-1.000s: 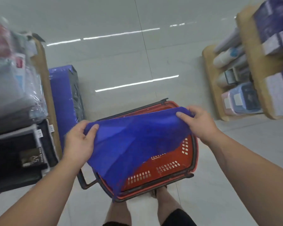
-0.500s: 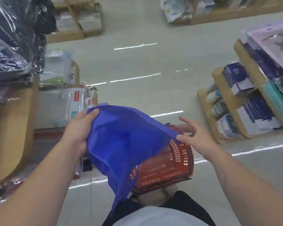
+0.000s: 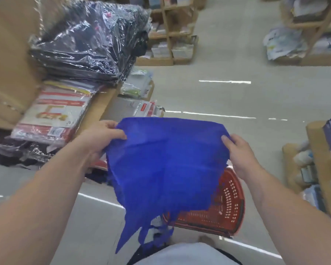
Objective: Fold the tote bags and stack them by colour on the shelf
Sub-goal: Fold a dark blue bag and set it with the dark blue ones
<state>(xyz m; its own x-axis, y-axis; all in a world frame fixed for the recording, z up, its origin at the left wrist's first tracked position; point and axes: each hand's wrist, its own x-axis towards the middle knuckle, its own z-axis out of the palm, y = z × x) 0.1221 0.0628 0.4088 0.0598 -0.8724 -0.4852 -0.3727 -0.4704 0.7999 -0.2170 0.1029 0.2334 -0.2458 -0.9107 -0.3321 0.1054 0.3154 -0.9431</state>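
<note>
Holding blue tote bag (image 3: pixel 166 159) spread out in mid-air.
I pinch its upper left corner with my left hand (image 3: pixel 101 136) and grip the upper right edge with my right hand (image 3: pixel 239 152); it hangs over the red shopping basket (image 3: pixel 227 207), near the wooden shelf (image 3: pixel 101 104).

One blue bag (image 3: pixel 166 161), mid-frame. Two hands on it: left hand (image 3: pixel 101 138) and right hand (image 3: pixel 241 155). One red basket (image 3: pixel 225 207), lower right. One plastic-wrapped dark bundle (image 3: pixel 88 41), upper left. Packets on the shelves (image 3: pixel 172 25) are too blurred to count.
</note>
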